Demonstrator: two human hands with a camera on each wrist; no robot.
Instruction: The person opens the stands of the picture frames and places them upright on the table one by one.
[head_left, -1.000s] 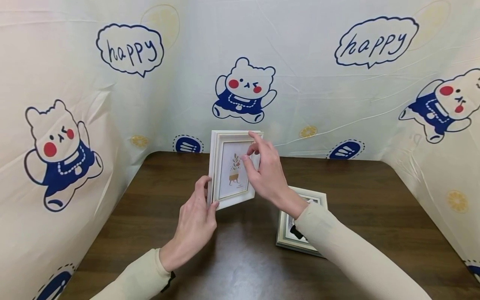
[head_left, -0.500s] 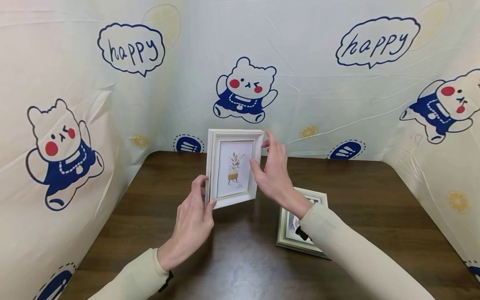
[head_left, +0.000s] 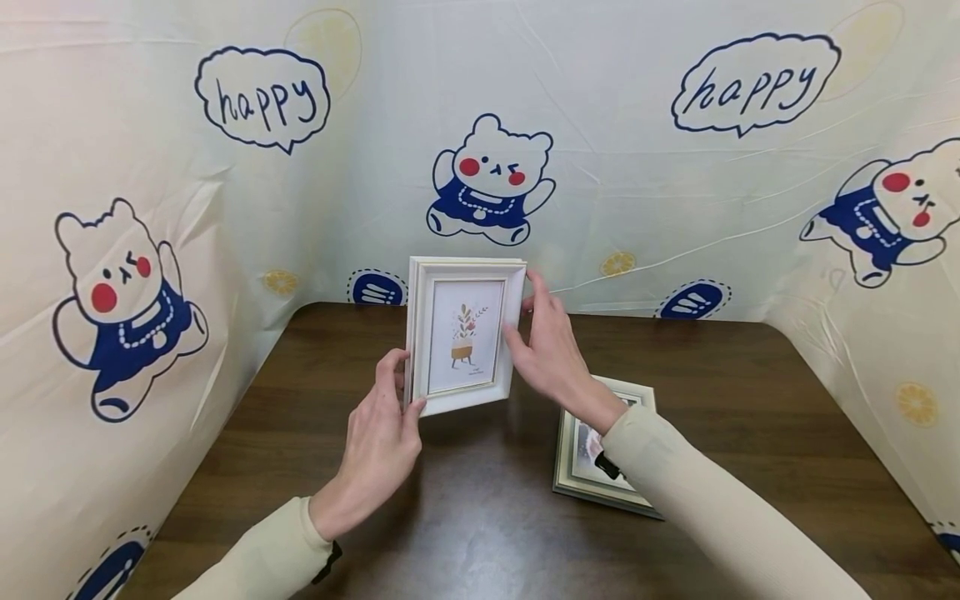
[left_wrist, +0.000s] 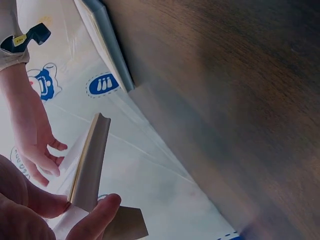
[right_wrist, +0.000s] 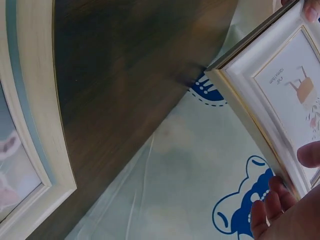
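Observation:
A white picture frame (head_left: 465, 402) with a potted-plant print (head_left: 462, 350) is held up above the table, its front toward the head camera. At its lower left edge, my left hand (head_left: 375, 454) grips it, thumb in front and fingers behind. My right hand (head_left: 551, 350) holds the right edge; in the right wrist view the thumb (right_wrist: 311, 154) lies over the front while the fingers curl at the side. The left wrist view catches the frame's edge (left_wrist: 91, 165) side-on, with a brown flap (left_wrist: 127, 223) at the back. Its back is mostly hidden.
A second, cream-and-green picture frame (head_left: 637, 393) lies face up on the dark wooden table (head_left: 480, 517), partly covered by my right forearm (head_left: 697, 483). Printed cloth (head_left: 615, 200) with bears surrounds the table on the back and sides.
The white frame has turned to face the head camera more and shifted slightly left. My right hand has gone from its front and top corner to gripping the right edge.

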